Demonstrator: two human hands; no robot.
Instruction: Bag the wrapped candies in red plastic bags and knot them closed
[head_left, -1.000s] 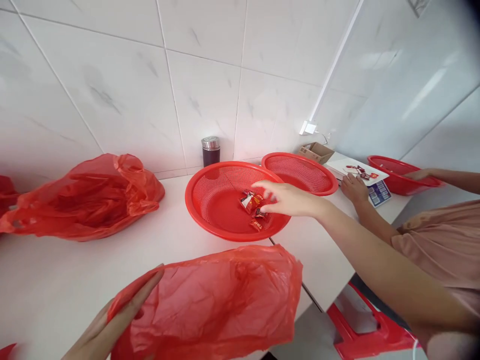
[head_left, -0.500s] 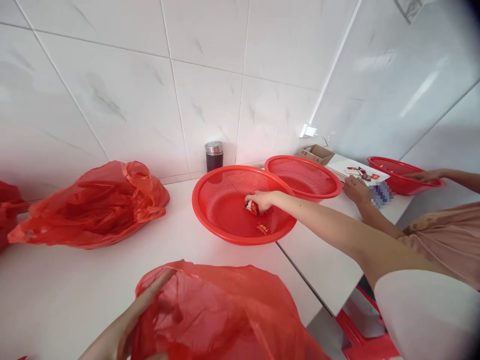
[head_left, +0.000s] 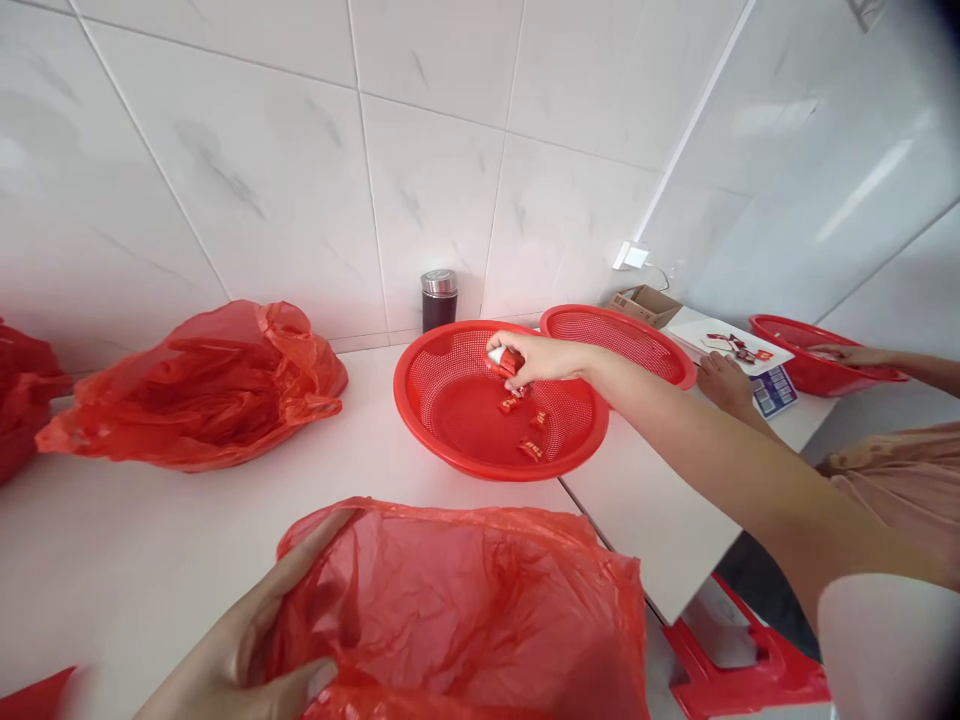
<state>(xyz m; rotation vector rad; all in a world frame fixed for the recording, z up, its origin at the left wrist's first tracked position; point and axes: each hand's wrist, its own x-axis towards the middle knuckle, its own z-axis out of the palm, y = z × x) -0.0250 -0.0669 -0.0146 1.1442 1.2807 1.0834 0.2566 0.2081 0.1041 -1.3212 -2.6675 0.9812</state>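
Observation:
My left hand [head_left: 259, 625] grips the rim of a red plastic bag [head_left: 480, 590], thumb in front and fingers stretched along the inside. The bag's mouth gapes upward near the table's front edge. Over the right part of a red perforated basket [head_left: 450, 415], my right hand [head_left: 525, 360] is closed around several small red wrapped packets [head_left: 508, 362], one showing white. Below the hand, a few more red packets [head_left: 534, 448] with pale lettering lie on the basket floor.
To the left rests a crumpled red bag [head_left: 202, 400]. A dark tumbler [head_left: 439, 305] stands by the wall. Behind are a second red basket [head_left: 622, 335] and a cardboard box [head_left: 646, 303]. At right, a co-worker's hand [head_left: 862, 356] reaches into another basket [head_left: 825, 372]; a red stool [head_left: 750, 680] stands below.
My right hand has risen off the basket floor with packets in it, and more packets show beneath it. The bag at my left hand now gapes wider, its thumb showing.

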